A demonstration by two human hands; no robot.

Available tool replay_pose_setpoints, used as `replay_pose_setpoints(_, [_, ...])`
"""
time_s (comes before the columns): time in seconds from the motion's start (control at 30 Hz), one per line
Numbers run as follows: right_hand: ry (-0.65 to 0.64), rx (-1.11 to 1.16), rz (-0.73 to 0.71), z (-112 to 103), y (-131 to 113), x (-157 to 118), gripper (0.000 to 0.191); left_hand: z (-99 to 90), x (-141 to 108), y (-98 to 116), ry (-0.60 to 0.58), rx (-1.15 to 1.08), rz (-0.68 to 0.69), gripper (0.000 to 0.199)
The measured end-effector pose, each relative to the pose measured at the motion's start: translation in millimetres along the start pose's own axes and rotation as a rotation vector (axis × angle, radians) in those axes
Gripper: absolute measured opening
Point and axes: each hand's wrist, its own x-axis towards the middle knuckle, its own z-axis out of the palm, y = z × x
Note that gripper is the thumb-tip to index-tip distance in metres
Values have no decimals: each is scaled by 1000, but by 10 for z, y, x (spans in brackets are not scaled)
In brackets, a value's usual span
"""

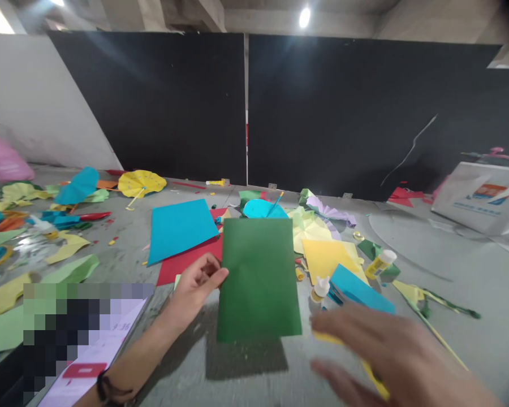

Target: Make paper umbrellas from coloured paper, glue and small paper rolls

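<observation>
In the head view, the left hand pinches the left edge of a dark green sheet between thumb and fingers and holds it lifted above the grey surface, where the sheet throws a shadow just below itself. The right hand is blurred, low and to the right of the green sheet, fingers spread and holding nothing that can be made out; it is apart from the sheet.

Left of the green sheet and behind the left hand lies a blue sheet on top of a red sheet. Just right of the green sheet sits a yellow sheet, with a folded blue piece overlapping its lower corner. Two small glue bottles stand to the right as well: one with a white cap just beside the green sheet, another farther right. Behind the green sheet's top edge a turquoise paper fan peeks out. Far to the left of the sheet are a yellow paper parasol and scattered coloured scraps. A black wall panel stands behind everything.
</observation>
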Motion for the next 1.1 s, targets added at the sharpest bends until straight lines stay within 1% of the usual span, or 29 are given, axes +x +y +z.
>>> replay_pose_setpoints(0.03, [14,-96,90,1,37,47,32,-4,7,15,42,-73,10,41])
replay_pose_setpoints(0.1, [7,-166,213,39,113,124,38,0,19,11,89,-205,6,51])
replay_pose_setpoints(0.17, [-40,-80,242,112,174,174,53,21,21,-30,99,-303,-22,54])
replay_pose_setpoints(0.23, [-73,36,220,194,214,196,69,55,10,-89,87,-372,-63,51])
replay_pose_setpoints(0.27, [-96,73,201,229,229,197,73,74,0,-119,76,-399,-85,50])
replay_pose_setpoints(0.3, [-125,88,176,259,245,195,73,94,-11,-145,63,-423,-105,48])
replay_pose_setpoints(0.37, [-166,80,136,292,284,186,63,128,-32,-182,43,-461,-133,45])
replay_pose_setpoints(0.43, [-159,68,150,291,329,177,52,150,-46,-198,36,-492,-145,43])
replay_pose_setpoints(0.47, [-139,81,174,283,350,173,52,157,-51,-201,33,-504,-147,43])
replay_pose_setpoints(0.53, [-146,157,228,262,375,167,62,168,-59,-203,19,-522,-153,43])
replay_pose_setpoints(0.6, [-215,263,245,254,375,165,72,180,-70,-210,-14,-531,-165,43])
replay_pose_setpoints(0.67, [-260,324,215,258,353,179,72,194,-85,-220,-57,-531,-175,41])
replay_pose_setpoints(0.7, [-252,326,187,257,339,194,68,200,-94,-223,-76,-529,-175,40])
replay_pose_setpoints(0.77, [-201,293,126,234,315,239,52,206,-107,-221,-98,-523,-162,37])
replay_pose_setpoints(0.8, [-168,266,107,207,307,262,43,206,-111,-214,-102,-517,-148,35])
replay_pose_setpoints(0.87, [-108,223,86,123,303,294,35,199,-110,-193,-109,-497,-114,32])
replay_pose_setpoints(1.0, [12,151,76,-73,306,264,32,181,-94,-161,-121,-437,-58,20])
replay_pose_setpoints(1.1, [52,119,68,-167,284,217,35,186,-94,-170,-119,-402,-34,18])
